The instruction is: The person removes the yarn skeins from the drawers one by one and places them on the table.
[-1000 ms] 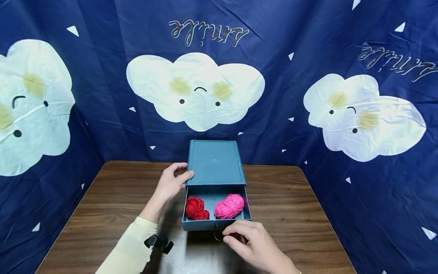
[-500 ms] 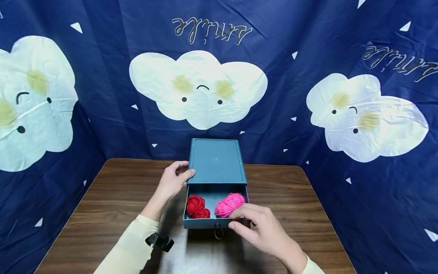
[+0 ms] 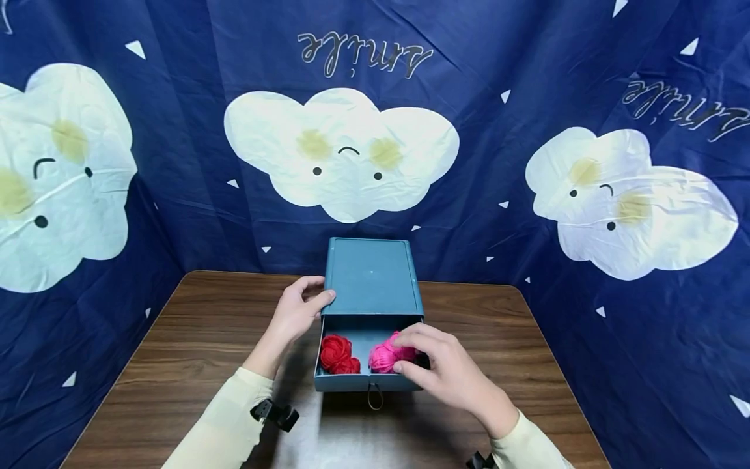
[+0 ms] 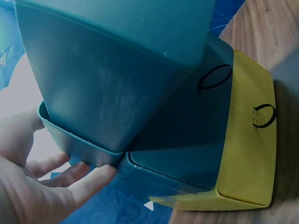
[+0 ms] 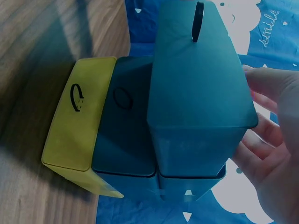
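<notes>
A teal drawer box [image 3: 372, 277] has its top drawer [image 3: 346, 384] pulled out toward me. Inside lie a red ball of yarn [image 3: 336, 354] on the left and a pink ball of yarn [image 3: 383, 357] on the right. My left hand [image 3: 293, 309] rests against the box's left side, thumb at its top edge; the left wrist view shows extended fingers [image 4: 96, 179] along the casing. Over the pink yarn is my right hand [image 3: 451, 371], its fingertips at the top of the ball and thumb at its near side. In the right wrist view, the drawer hides the yarn.
Below the open drawer sit another teal drawer [image 5: 124, 126] and a yellow drawer [image 5: 79, 126], each with a dark pull loop and shut. The stack stands on a wood-grain table [image 3: 205, 339]. Blue cloth [image 3: 176, 208] with white clouds hangs behind and at both sides.
My right hand has left the drawer's pull loop, risen over the front edge and reached the pink yarn. My left hand keeps its place on the box; the drawer has not visibly moved.
</notes>
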Demonstrator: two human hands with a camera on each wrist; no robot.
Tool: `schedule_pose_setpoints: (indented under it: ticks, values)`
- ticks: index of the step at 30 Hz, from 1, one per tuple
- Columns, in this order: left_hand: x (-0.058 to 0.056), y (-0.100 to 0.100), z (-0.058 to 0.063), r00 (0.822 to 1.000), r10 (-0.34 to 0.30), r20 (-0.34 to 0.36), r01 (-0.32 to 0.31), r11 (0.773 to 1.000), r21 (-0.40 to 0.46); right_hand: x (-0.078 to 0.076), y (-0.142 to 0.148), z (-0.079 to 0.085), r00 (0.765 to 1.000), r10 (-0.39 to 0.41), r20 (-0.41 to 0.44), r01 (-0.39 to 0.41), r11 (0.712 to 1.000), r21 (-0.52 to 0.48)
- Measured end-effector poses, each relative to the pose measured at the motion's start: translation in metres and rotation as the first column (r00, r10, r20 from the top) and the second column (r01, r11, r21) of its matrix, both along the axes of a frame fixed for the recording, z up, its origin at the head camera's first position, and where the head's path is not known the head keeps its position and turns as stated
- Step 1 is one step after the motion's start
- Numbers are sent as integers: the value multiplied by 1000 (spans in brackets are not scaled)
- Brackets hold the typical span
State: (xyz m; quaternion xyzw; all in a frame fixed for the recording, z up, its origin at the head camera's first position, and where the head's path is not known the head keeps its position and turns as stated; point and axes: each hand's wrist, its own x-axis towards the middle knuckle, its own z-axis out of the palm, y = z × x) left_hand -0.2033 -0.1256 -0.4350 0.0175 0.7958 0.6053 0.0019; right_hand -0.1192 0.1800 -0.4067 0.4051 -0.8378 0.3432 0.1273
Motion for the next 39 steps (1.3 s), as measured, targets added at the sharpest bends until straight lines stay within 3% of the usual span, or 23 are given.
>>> schedule_pose_setpoints:
  ticks: [11,18,26,35,39]
  values:
    - [0,-1,-2,1000,-5,0,5,1000,-22,-19,-3,6,999,-30,45,22,986,167]
    - [1,-1,-2,1000,-8,-2,8,999,-37,-26,-9,9,995,-37,88,8,953,302]
    - [-1,-1,-1,1000,-7,-10,7,999,-33,-33,-17,12,997,-27,70,-6,903,430]
    - [0,1,0,1000,-6,-8,5,1000,-26,-40,-26,12,994,-15,104,-41,854,518]
    - [-1,1,0,1000,-2,-5,2,1000,-20,-44,-27,10,996,-3,85,-41,853,520]
